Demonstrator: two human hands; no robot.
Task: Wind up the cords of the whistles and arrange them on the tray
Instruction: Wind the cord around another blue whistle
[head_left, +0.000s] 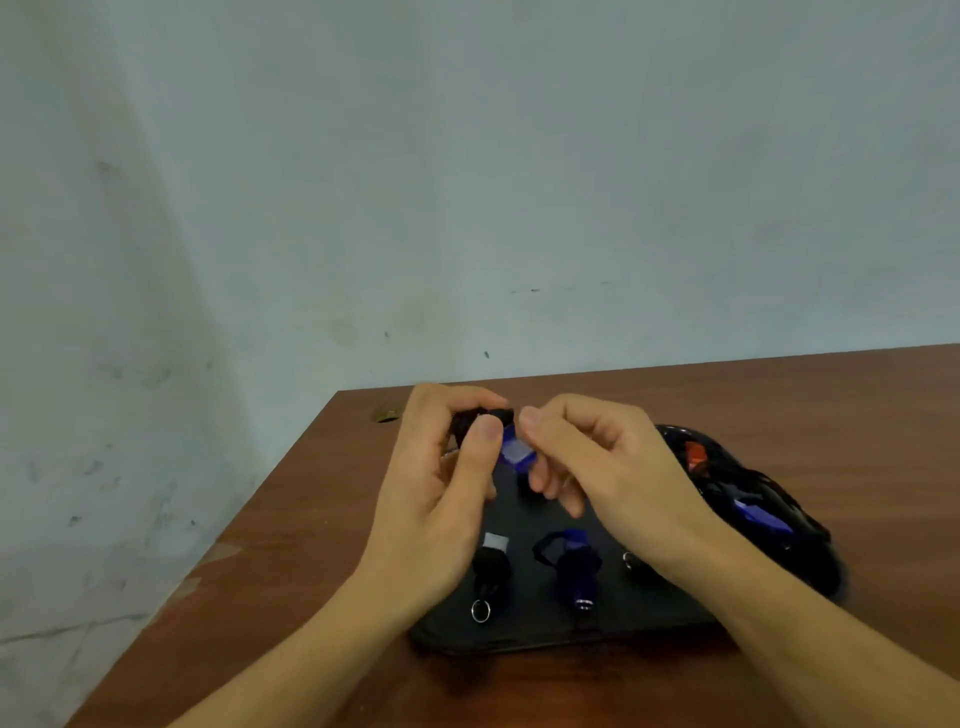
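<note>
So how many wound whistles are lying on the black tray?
2 clearly: a black whistle front left, a blue whistle centre. A ring beside the right wrist suggests a third, mostly hidden.

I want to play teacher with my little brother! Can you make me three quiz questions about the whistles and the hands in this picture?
1. True or false: the blue whistle being held is lying flat on the black tray.
2. Which hand pinches the black cord bundle? A) left hand B) right hand C) neither
3. Fill in: the pile of unwound whistles sits to the ____ of the tray.

Key:
1. False: both hands hold it above the tray.
2. A
3. right
</note>
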